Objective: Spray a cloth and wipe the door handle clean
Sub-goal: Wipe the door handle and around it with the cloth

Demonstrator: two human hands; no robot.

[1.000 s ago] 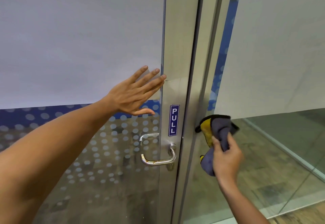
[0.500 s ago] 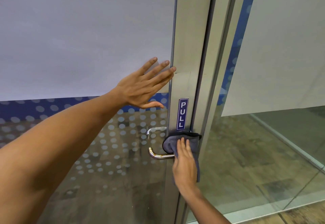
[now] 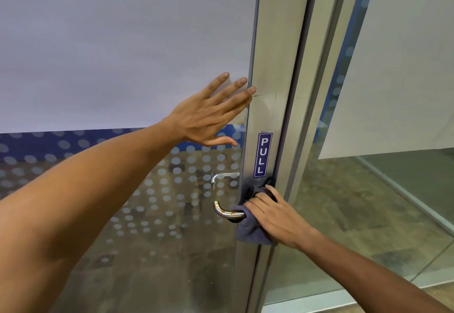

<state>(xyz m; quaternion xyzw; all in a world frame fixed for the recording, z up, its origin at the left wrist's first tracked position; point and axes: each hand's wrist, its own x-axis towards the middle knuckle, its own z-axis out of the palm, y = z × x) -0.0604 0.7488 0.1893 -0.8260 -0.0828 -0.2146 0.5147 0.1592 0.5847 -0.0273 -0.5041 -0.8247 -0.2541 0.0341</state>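
Observation:
A shiny metal lever handle (image 3: 224, 211) sticks out leftward from the door's metal stile (image 3: 272, 72). My right hand (image 3: 277, 219) presses a grey cloth (image 3: 250, 231) against the handle's base, and the cloth covers the part where the handle meets the stile. Only the curved free end of the handle shows. My left hand (image 3: 208, 113) lies flat with fingers spread on the frosted glass (image 3: 118, 42), fingertips at the stile's edge, above the handle. No spray bottle is in view.
A blue PULL sticker (image 3: 262, 154) sits on the stile just above the cloth. A second handle (image 3: 222, 176) shows through the dotted glass on the far side. To the right is the door frame (image 3: 317, 91) and another glass panel (image 3: 393, 190) with tiled floor behind.
My right hand brought the cloth from the right of the frame onto the handle and has now slid lower and wrapped it over the handle's base. My left hand stayed on the glass.

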